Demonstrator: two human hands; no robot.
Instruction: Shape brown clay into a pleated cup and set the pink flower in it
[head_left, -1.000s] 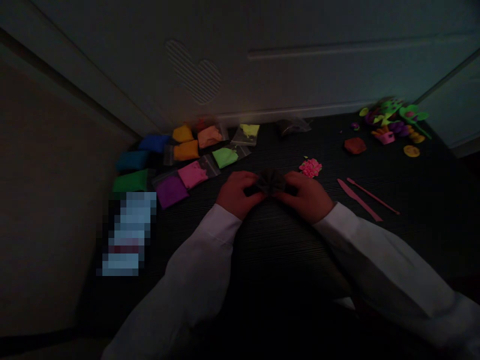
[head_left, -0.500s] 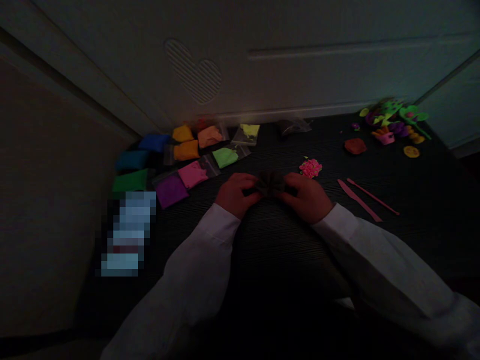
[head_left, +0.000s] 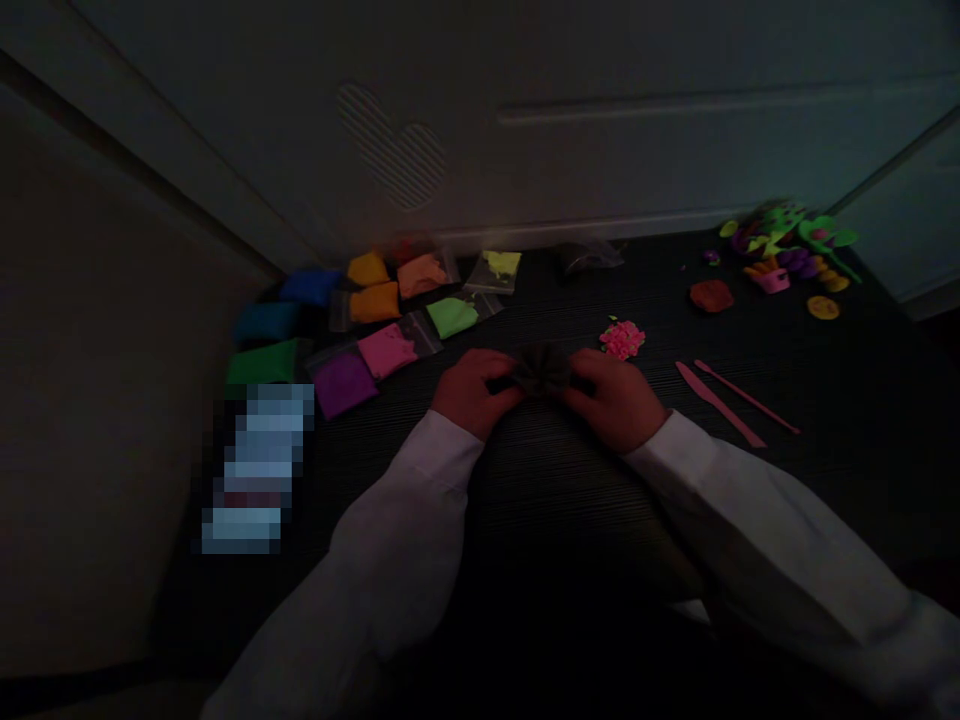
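Your left hand (head_left: 474, 396) and right hand (head_left: 616, 398) grasped the dark pleated piece (head_left: 541, 370) between them; it lay near three o'clock from the left, nine from the right, neither closer, its roundish form showing no clear long axis.

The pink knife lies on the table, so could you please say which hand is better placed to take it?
Probably the right hand: the pink knife lies to its right, with the left hand farther away. Both hands hold the dark ridged piece.
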